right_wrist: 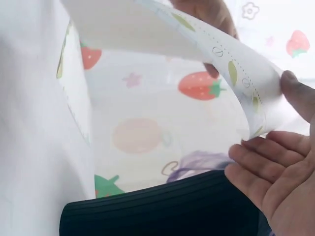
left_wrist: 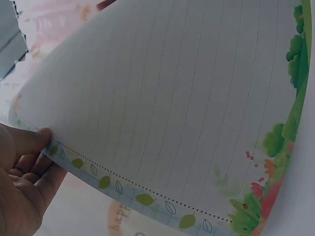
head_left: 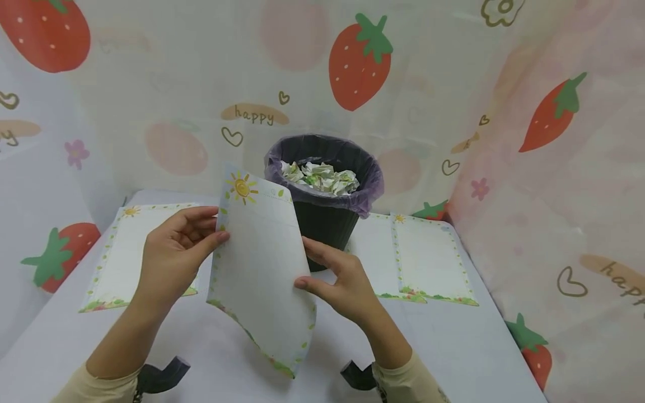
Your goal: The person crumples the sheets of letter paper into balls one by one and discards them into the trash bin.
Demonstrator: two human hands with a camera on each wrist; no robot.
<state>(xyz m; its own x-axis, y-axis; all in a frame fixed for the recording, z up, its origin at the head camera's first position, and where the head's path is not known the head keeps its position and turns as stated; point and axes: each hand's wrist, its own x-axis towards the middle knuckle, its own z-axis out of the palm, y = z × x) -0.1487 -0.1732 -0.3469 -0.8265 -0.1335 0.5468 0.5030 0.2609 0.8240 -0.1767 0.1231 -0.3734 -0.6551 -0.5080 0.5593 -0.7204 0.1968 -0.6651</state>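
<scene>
The person in front of me holds a sun-decorated sheet of lined stationery (head_left: 257, 246) upright and bowed above the white counter (head_left: 438, 347). The left hand (head_left: 173, 249) pinches its left border between thumb and curled fingers; the right hand (head_left: 342, 277) grips the opposite edge, thumb in front, fingers behind. Just beyond stands a dark ribbed wastebasket (head_left: 325, 221) with a purple liner (head_left: 372, 187), holding crumpled paper (head_left: 325, 179); from the head view, the raised sheet hides part of its left side. Another bordered sheet (head_left: 123, 246) lies to the left, partly behind the left hand, and two overlapping sheets (head_left: 430, 254) lie to the right. A strawberry-printed backdrop (head_left: 201, 67) surrounds the counter.
</scene>
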